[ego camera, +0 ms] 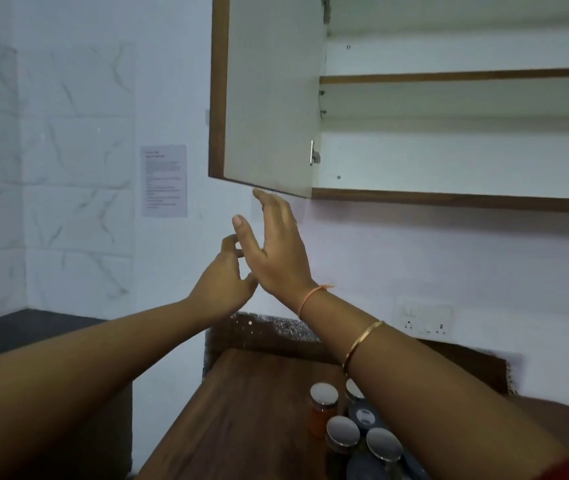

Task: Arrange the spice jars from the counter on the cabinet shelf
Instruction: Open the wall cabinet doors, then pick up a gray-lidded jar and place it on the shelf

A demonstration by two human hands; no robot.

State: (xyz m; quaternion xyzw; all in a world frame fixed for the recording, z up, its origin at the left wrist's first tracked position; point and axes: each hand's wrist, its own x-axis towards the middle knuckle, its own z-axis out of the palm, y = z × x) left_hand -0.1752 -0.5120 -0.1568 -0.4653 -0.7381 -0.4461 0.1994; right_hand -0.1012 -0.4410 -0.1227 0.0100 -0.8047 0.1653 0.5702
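- The right hand (pixel 278 247) is raised, with the fingers straight and close together and the thumb spread to the side. It holds nothing.
- Its longest fingertip is just under the lower edge of the open cabinet door (pixel 269 95), which is at 12 o'clock from this hand. I cannot tell if it touches the edge.
- The left hand (pixel 222 284) is just beside it, at 8 o'clock and a little lower. Its fingers are loosely curled and hold nothing. I cannot tell if the two hands touch.
- The right wrist carries a thin orange thread band (pixel 310 296). Further down the forearm there is a thin metal bangle (pixel 362 341).
- At 2 o'clock from the hands the cabinet stands open. A shelf (pixel 459 75) with a brown front edge crosses it, and the bottom board (pixel 459 199) has the same brown edge.
- The spice jars (pixel 343 431) stand in a tight group on the wooden tabletop (pixel 241 410), at 5 o'clock from the hands, near the lower edge of the view.
- Most of them have round silver lids. The orange jar (pixel 321 415) is at the left side of the group. The right forearm covers part of the group.
- A paper sheet (pixel 164 180) hangs on the white wall at 10 o'clock from the hands. Its text is too small to read.
- A wall socket (pixel 423 320) is at 4 o'clock.
- A tiled wall (pixel 51 168) is at 9 o'clock.
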